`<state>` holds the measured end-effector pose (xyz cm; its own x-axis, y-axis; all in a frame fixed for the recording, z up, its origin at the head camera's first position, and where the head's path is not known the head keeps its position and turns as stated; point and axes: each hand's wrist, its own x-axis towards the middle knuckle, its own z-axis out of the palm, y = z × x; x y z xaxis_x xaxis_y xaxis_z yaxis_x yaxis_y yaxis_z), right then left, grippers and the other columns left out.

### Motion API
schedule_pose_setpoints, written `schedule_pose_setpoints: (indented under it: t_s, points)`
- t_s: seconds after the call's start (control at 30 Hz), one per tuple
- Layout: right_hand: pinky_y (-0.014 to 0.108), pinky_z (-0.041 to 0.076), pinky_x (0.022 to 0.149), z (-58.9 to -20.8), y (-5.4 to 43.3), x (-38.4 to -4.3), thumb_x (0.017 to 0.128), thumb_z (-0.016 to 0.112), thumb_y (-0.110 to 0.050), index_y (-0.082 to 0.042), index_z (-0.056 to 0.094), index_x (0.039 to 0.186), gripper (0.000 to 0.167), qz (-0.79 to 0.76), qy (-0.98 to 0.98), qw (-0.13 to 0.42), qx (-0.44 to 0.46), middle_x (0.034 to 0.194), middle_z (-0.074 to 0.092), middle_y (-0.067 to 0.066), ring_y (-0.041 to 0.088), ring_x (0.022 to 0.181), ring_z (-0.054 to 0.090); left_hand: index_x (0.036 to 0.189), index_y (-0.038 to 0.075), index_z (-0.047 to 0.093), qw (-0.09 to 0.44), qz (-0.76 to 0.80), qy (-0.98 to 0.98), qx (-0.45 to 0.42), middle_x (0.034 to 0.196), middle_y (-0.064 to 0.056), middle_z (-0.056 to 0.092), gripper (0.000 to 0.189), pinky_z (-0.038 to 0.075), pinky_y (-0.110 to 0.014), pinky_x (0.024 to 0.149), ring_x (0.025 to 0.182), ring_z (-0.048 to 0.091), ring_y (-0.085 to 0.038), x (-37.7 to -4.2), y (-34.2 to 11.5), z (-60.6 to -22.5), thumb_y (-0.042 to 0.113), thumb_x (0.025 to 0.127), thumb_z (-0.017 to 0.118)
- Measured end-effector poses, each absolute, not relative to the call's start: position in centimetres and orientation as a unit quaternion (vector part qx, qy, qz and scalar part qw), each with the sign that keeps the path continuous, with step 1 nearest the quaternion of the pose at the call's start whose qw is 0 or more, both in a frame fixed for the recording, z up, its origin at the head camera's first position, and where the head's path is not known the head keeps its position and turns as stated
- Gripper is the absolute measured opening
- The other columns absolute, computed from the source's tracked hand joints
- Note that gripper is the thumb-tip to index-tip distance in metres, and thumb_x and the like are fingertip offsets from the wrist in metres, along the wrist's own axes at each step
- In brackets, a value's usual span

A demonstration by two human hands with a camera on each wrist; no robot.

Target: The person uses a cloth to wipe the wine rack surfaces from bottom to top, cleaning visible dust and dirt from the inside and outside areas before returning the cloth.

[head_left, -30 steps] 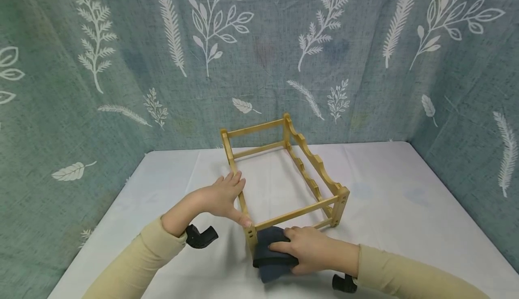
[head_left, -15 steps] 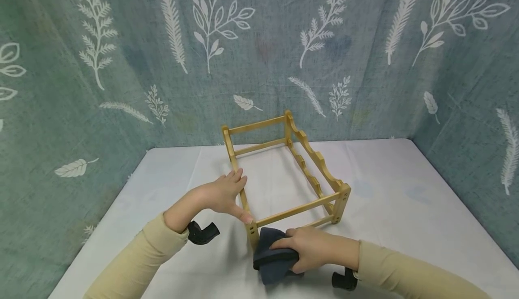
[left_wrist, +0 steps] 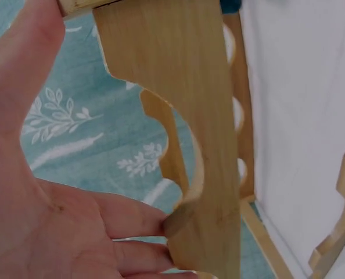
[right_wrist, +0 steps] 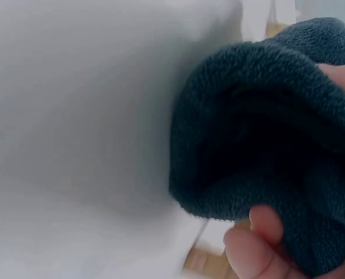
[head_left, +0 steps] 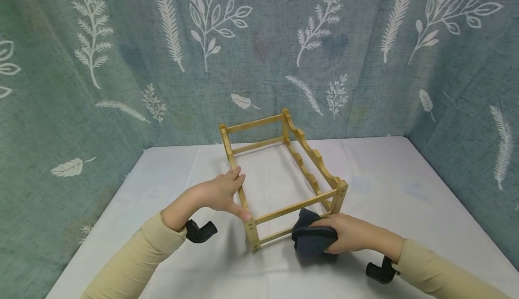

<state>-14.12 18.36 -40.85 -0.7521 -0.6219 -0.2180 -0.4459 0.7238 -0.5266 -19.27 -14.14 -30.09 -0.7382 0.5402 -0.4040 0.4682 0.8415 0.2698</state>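
Note:
A light wooden rack (head_left: 298,207) with scalloped rails on its right side lies on the white-covered table. My left hand (head_left: 220,194) rests on its left rail near the front corner, thumb at the corner post and fingers spread over the rail. In the left wrist view, those fingertips pass behind the edge of a scalloped board (left_wrist: 213,145). My right hand (head_left: 350,232) grips a bunched dark blue terry cloth (head_left: 312,241) at the rack's near end, where it overlaps the right part of the lower front rail (head_left: 276,236). Folds of the cloth hide part of that rail.
White cloth covers the table (head_left: 385,191). A blue-green curtain (head_left: 263,83) with white leaf prints hangs behind it and along both sides. Black curved wrist mounts (head_left: 200,232) sit beneath each forearm.
My right hand has slid the cloth rightward along the rack's near end, from the left front post toward the right one. The left hand and the rack have stayed in place.

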Motion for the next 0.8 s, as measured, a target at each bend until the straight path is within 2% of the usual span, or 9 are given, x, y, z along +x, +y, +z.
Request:
schedule_pose_setpoints:
  t_s: [0.23,0.33,0.57,0.67,0.8]
  points:
    - [0.034,0.047,0.075,-40.9,22.5,-15.1,0.073,0.074,-0.023,-0.012,0.058,0.122,0.052,-0.284,0.892,0.219,-0.274,0.115,0.061,0.006,0.021,0.099,0.058,0.145,-0.003,0.000,0.245,0.183,0.920,0.247,0.149,-0.020,-0.017,0.120,0.012,-0.054,0.109,0.138,-0.013,-0.035,-18.5,-14.6,-31.9,0.062,0.070,0.067]
    - [0.031,0.047,0.075,-41.0,23.4,-15.3,0.074,0.073,-0.024,-0.009,0.058,0.122,0.052,-0.294,0.883,0.239,-0.276,0.116,0.061,0.008,0.018,0.098,0.058,0.145,-0.002,-0.002,0.235,0.214,0.920,0.231,0.149,-0.019,-0.020,0.123,0.016,-0.054,0.108,0.138,-0.012,-0.033,-17.7,-14.3,-32.5,0.063,0.068,0.068]
    - [0.029,0.046,0.072,-40.6,25.3,-15.1,0.074,0.073,-0.022,-0.007,0.056,0.124,0.054,-0.292,0.868,0.304,-0.263,0.118,0.059,0.012,0.013,0.095,0.057,0.147,0.006,0.014,0.214,0.255,0.914,0.233,0.150,-0.015,-0.017,0.107,0.023,-0.056,0.105,0.139,-0.007,-0.032,-16.8,-13.7,-32.9,0.058,0.071,0.068]
    - [0.029,0.046,0.074,-40.5,25.6,-15.2,0.075,0.072,-0.021,-0.011,0.056,0.125,0.054,-0.288,0.862,0.305,-0.287,0.119,0.059,0.009,0.012,0.099,0.057,0.146,0.009,0.020,0.207,0.260,0.913,0.238,0.151,-0.016,-0.015,0.102,0.027,-0.057,0.102,0.139,-0.002,-0.034,-16.8,-13.7,-32.8,0.057,0.071,0.070]
    - [0.025,0.047,0.074,-40.8,24.8,-15.5,0.076,0.071,-0.020,-0.015,0.055,0.125,0.051,-0.300,0.844,0.286,-0.342,0.118,0.060,0.004,0.007,0.099,0.056,0.146,0.010,0.020,0.197,0.247,0.918,0.240,0.151,-0.018,-0.011,0.103,0.031,-0.058,0.099,0.138,0.007,-0.038,-17.0,-13.8,-32.6,0.057,0.069,0.071]
